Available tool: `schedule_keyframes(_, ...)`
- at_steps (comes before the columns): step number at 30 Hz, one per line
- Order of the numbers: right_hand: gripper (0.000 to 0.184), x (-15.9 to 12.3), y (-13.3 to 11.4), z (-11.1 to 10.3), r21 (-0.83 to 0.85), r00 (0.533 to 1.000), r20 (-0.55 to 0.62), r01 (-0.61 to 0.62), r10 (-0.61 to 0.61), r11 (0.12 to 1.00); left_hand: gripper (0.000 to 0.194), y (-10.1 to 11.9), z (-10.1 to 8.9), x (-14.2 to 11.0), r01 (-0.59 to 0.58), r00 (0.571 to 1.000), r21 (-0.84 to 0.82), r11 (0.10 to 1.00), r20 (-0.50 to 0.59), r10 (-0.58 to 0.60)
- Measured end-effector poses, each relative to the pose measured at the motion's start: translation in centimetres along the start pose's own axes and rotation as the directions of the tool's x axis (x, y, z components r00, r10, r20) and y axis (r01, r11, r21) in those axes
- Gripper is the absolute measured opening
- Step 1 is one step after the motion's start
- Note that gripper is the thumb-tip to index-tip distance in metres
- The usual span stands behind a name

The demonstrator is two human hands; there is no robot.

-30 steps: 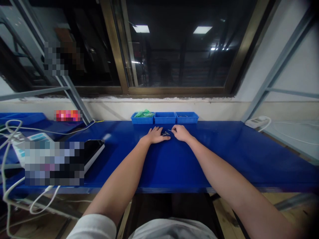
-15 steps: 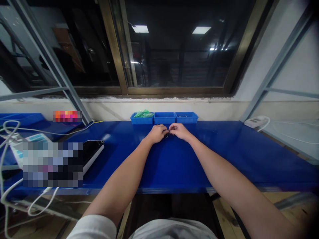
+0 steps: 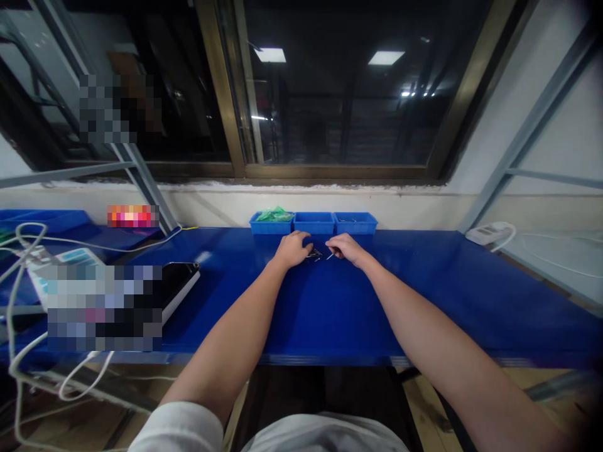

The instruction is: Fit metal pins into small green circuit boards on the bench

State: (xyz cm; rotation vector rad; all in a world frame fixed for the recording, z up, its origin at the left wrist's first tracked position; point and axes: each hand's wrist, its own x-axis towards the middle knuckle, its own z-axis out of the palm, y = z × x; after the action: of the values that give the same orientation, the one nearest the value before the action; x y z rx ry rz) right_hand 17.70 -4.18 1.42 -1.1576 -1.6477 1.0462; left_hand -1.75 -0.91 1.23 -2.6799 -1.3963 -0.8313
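Note:
Near the back middle of the blue table (image 3: 301, 314) lies a small pile of thin metal pieces (image 3: 315, 254) that look like screws, too small to make out clearly. My left hand (image 3: 294, 248) rests at the pile's left side, its thumb and index finger apart and its other fingers partly hidden. To the right of the pile, my right hand (image 3: 346, 248) is closed in a pinch on one thin screw-like metal piece (image 3: 330, 256), whose pale end points down and left.
Behind the hands stand three blue bins: the left bin (image 3: 258, 227) with green plastic (image 3: 276, 215), the middle bin (image 3: 314, 229), and the right bin (image 3: 357, 228) with small pieces. A black-topped device (image 3: 181, 276) and white cables are at left; a white power strip (image 3: 490, 231) is at right.
My hands came together over the pile, then parted, the right moving rightward. The piece in my right hand now tilts downward. My left hand went from flat to curved.

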Motion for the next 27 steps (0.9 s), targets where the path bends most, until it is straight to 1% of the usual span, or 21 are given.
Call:
schedule_keyframes(2, 0.031, 0.5, -0.3, 0.1, 0.021, 1.000, -0.015, 0.000, 0.001, 1.000, 0.034, -0.1, 0.0, 0.0, 0.038, 0.999, 0.012, 0.999, -0.019, -0.037)
schedule_keyframes(5, 0.022, 1.6, -0.9, 0.1, 0.099, 0.987, -0.147, 0.080, -0.065, 0.992, 0.033, -0.1, 0.0, 0.1, 0.090, 0.995, 0.027, 0.996, -0.043, -0.089)
schedule_keyframes(6, 0.026, 1.9, -1.1, 0.1, 0.136, 0.979, -0.179, 0.118, -0.093, 0.984, 0.034, -0.1, 0.0, 0.1, 0.108, 0.993, 0.028, 0.994, -0.051, -0.107)
schedule_keyframes(8, 0.042, 2.3, -1.2, -0.2, 0.203, 0.978, -0.180, 0.142, -0.106, 0.969, 0.038, -0.2, 0.1, 0.2, 0.141, 0.988, 0.015, 0.990, -0.063, -0.140)
schedule_keyframes(10, 0.053, 2.2, -0.9, -0.7, 0.245, 0.990, -0.135, 0.082, -0.050, 0.966, 0.042, -0.4, 0.3, 0.3, 0.160, 0.985, -0.009, 0.987, -0.062, -0.161)
schedule_keyframes(12, 0.056, 1.8, -0.2, -1.2, 0.242, 0.992, -0.120, -0.002, 0.033, 0.970, 0.043, -0.5, 0.5, 0.3, 0.169, 0.985, -0.029, 0.985, -0.035, -0.170)
schedule_keyframes(14, 0.048, 1.4, 0.6, -1.7, 0.178, 0.984, -0.149, -0.068, 0.095, 0.982, 0.046, -0.6, 0.7, 0.3, 0.179, 0.984, -0.037, 0.983, 0.027, -0.178)
schedule_keyframes(16, 0.038, 1.1, 1.3, -1.9, 0.048, 0.976, -0.192, -0.099, 0.106, 0.994, 0.055, -0.6, 0.7, 0.2, 0.191, 0.974, -0.029, 0.981, 0.127, -0.186)
schedule_keyframes(17, 0.034, 1.0, 1.5, -1.9, -0.041, 0.974, -0.210, -0.094, 0.084, 0.995, 0.063, -0.5, 0.7, 0.1, 0.191, 0.964, -0.020, 0.981, 0.189, -0.184)
schedule_keyframes(19, 0.027, 0.7, 1.5, -1.4, -0.254, 0.975, -0.223, -0.044, -0.014, 0.966, 0.078, -0.3, 0.5, -0.1, 0.173, 0.935, 0.010, 0.985, 0.313, -0.167)
schedule_keyframes(20, 0.024, 0.6, 1.4, -1.0, -0.360, 0.975, -0.207, -0.003, -0.076, 0.933, 0.083, -0.2, 0.4, -0.3, 0.155, 0.917, 0.027, 0.988, 0.367, -0.154)
schedule_keyframes(22, 0.020, 0.5, 1.1, -0.1, -0.520, 0.975, -0.129, 0.088, -0.180, 0.850, 0.090, 0.2, 0.2, -0.6, 0.119, 0.885, 0.058, 0.991, 0.446, -0.132)
schedule_keyframes(25, 0.015, 0.2, 0.5, 1.1, -0.608, 0.969, 0.008, 0.202, -0.249, 0.768, 0.095, 0.6, 0.2, -0.9, 0.095, 0.861, 0.086, 0.992, 0.493, -0.125)
schedule_keyframes(27, 0.014, 0.1, 0.2, 1.4, -0.628, 0.963, 0.057, 0.239, -0.262, 0.741, 0.095, 0.7, 0.4, -0.9, 0.092, 0.862, 0.091, 0.992, 0.491, -0.125)
